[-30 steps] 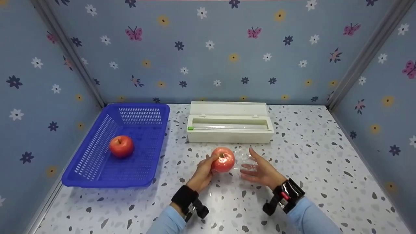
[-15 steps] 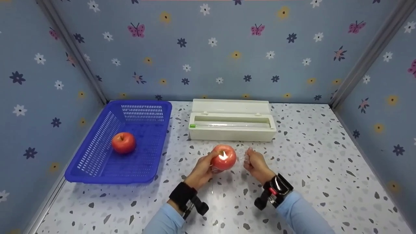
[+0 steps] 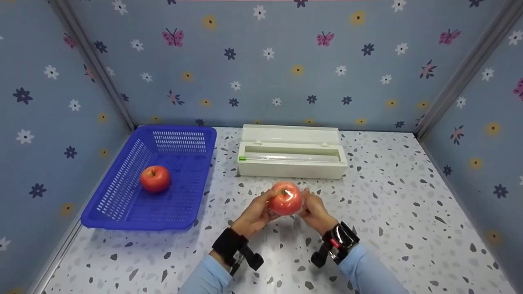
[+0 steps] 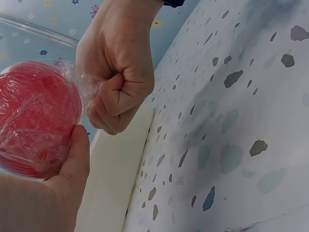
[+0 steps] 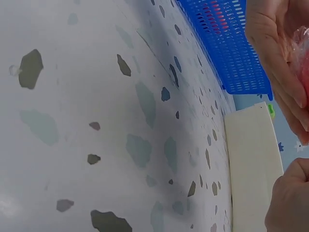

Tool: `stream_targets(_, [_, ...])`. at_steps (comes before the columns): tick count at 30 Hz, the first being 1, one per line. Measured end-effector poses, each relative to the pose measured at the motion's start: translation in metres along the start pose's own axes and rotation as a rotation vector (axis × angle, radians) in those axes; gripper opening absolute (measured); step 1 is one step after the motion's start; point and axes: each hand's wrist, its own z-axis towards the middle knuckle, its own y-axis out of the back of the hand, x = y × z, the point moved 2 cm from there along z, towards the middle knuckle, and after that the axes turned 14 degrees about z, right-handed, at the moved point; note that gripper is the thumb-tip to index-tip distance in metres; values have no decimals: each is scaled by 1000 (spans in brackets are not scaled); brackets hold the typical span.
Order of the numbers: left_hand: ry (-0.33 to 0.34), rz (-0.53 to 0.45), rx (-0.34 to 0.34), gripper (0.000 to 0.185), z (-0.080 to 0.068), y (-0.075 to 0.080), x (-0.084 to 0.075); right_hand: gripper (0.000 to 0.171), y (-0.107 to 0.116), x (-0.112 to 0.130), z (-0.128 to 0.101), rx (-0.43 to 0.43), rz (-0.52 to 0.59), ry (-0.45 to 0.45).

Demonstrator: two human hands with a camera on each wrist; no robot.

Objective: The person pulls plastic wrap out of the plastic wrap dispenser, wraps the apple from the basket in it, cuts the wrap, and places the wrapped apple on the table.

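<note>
Above the speckled table (image 3: pixel 388 212), left hand (image 3: pixel 255 212) cups a round film-wrapped apple (image 3: pixel 285 199); right hand (image 3: pixel 314 210) pinches crinkled film (image 4: pixel 83 84). White dispenser box (image 3: pixel 292 157) at twelve o'clock.

Apple (image 3: pixel 285 199) between hands: glossy red skin under thin clear cling film (image 4: pixel 79 84), crinkled, shiny. Basket (image 3: pixel 118 192) beyond left hand (image 3: pixel 255 212): perforated blue plastic, slight sheen. Dispenser box (image 3: pixel 292 168) beyond hands: smooth matt cream plastic. Tabletop (image 3: pixel 392 212) under hands: smooth speckled terrazzo-look, faintly reflective.
</note>
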Motion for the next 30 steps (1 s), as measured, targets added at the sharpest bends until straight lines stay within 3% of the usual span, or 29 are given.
stream_targets(5, [14, 21, 39, 61, 0, -4, 0, 36, -3, -8, -2, -37, 63, -12])
stream_targets(11, [-13, 135, 55, 57, 3, -9, -5, 26, -6, -11, -2, -58, 34, 97])
stream_targets(16, [-22, 162, 37, 56, 5, -12, -7, 25, 3, -8, -1, -64, 20, 43])
stream_targets(19, [-22, 130, -6, 57, 7, -8, -6, 38, 10, -3, -2, -116, -34, 38])
stream_targets(24, [-34, 84, -131, 54, 9, 2, -4, 46, 14, 7, -7, -235, -106, 191])
stream_targets(27, [-40, 76, -154, 50, 10, 3, -3, 40, 8, 8, -12, -169, -97, 259])
stream_targets(30, [-43, 115, -139, 48, 11, 1, -2, 39, 1, 6, -16, -73, -100, 252])
